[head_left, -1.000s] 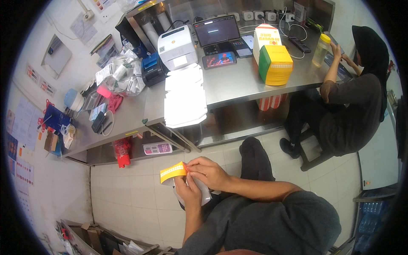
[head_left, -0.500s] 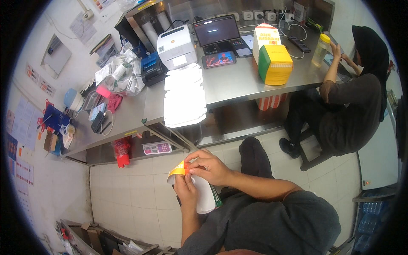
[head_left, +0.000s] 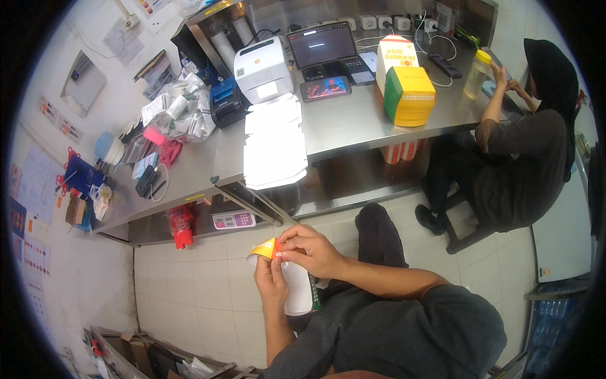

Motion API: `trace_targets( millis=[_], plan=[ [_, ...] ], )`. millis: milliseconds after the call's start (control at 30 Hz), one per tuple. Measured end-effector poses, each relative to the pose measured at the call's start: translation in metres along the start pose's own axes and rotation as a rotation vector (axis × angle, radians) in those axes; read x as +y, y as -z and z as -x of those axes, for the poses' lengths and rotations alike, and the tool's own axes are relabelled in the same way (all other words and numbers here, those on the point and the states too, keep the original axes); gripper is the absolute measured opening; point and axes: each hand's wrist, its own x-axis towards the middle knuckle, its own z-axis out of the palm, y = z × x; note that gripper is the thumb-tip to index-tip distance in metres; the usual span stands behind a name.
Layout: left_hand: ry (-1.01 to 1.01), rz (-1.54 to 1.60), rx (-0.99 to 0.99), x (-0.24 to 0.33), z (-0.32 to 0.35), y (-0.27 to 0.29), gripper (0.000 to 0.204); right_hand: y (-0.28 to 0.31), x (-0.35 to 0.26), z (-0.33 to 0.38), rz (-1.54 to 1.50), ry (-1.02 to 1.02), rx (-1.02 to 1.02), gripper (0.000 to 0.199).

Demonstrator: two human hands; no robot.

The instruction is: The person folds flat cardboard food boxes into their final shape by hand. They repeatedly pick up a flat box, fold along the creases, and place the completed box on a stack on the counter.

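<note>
You are folding flat carton blank (head_left: 287, 278) over lap, well below bench (head_left: 353, 126) front edge. Left hand (head_left: 271, 281) is gripping blank's side; right hand (head_left: 309, 249) fingers are pinching orange flap (head_left: 265, 248). Next, likely: creasing flap squarely, steady pinch needed.

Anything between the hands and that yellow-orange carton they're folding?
Nothing visible. Both the left hand and the right hand already grip the carton directly, held over the floor below the edge of the steel counter.
</note>
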Motion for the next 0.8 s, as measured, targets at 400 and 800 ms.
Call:
trace_targets(
  millis=[400, 800],
  plan=[
    [0.019, 0.017, -0.06, -0.005, -0.002, 0.011, 0.025, 0.003, -0.003, 0.0, -0.031, -0.039, -0.001, 0.015],
    [-0.011, 0.577, 0.181, -0.005, 0.008, -0.005, 0.017, 0.01, -0.009, -0.009, 0.218, 0.081, -0.089, 0.013]
  ],
)
